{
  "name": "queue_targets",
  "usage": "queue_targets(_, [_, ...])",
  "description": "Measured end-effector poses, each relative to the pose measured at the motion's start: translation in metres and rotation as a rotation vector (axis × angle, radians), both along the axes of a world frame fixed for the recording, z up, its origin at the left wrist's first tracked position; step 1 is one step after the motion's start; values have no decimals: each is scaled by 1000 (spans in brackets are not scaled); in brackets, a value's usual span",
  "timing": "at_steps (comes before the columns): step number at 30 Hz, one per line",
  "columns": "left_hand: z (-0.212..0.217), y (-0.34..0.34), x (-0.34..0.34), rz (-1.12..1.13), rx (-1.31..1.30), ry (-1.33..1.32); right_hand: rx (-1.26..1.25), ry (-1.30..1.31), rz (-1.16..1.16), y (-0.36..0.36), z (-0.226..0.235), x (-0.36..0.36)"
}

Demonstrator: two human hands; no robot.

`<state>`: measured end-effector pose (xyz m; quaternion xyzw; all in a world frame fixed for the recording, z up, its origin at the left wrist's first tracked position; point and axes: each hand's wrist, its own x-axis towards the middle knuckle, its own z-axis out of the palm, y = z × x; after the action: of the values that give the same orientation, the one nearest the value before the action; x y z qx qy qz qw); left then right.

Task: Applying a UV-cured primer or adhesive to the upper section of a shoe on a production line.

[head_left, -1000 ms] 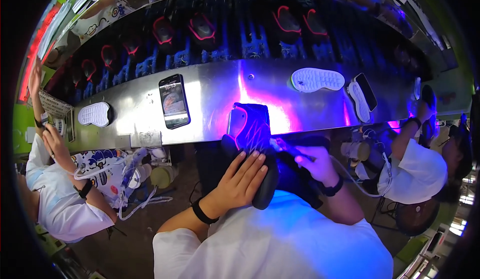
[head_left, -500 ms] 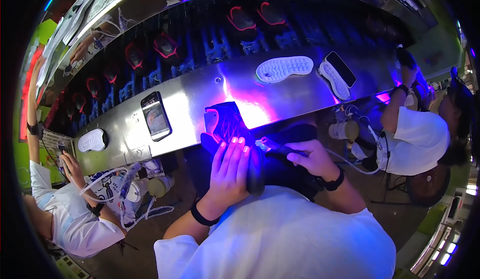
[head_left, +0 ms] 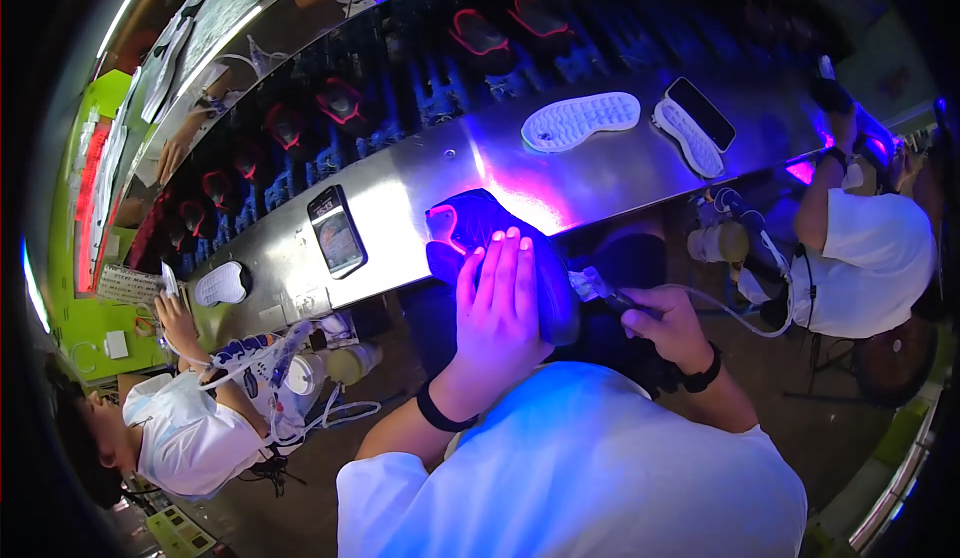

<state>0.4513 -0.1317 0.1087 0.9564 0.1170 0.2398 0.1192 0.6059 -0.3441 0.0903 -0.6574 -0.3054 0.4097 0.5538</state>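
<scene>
A dark shoe upper point(head_left: 465, 213) with a glowing red-pink collar edge is held at the bench's near edge. My left hand point(head_left: 500, 303) lies over its side, fingers long and together, bracing it; the thumb is hidden. In my right hand point(head_left: 668, 326) is a brush point(head_left: 588, 282) with pale bristles and a dark handle, its fingers closed around the handle. The bristles are close to the shoe's right side; whether they touch I cannot tell. A thin clear tube point(head_left: 740, 316) runs off to the right from near my right hand. Violet light falls on the shoe.
The metal bench point(head_left: 400, 173) carries a phone point(head_left: 337, 231), white soles point(head_left: 582, 122) and a second phone point(head_left: 703, 113) by another sole. Behind it, a rack line bears several red-edged shoes point(head_left: 478, 33). Co-workers sit at left point(head_left: 205, 428) and right point(head_left: 865, 248), with pots point(head_left: 718, 242) nearby.
The view has shifted, so the bench things sit farther right. The shoe under my left hand has tilted a little, and the brush has drawn slightly away from it. The left co-worker's hand has moved.
</scene>
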Motion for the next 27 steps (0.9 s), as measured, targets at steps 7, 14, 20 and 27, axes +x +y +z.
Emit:
queue_targets(7, [9,2,33,64,0,-38,-2,132,-140,-20,10,-12])
queue_targets(14, [13,12,66,102,-16,-26,-124,-423,-232,-2,54,4])
queue_targets(20, [22,36,83,68,-133,-28,-208,-618,-166,21,87,39])
queue_targets(27, [25,84,93,37,-286,-71,-203,-809,-60,69,92,67])
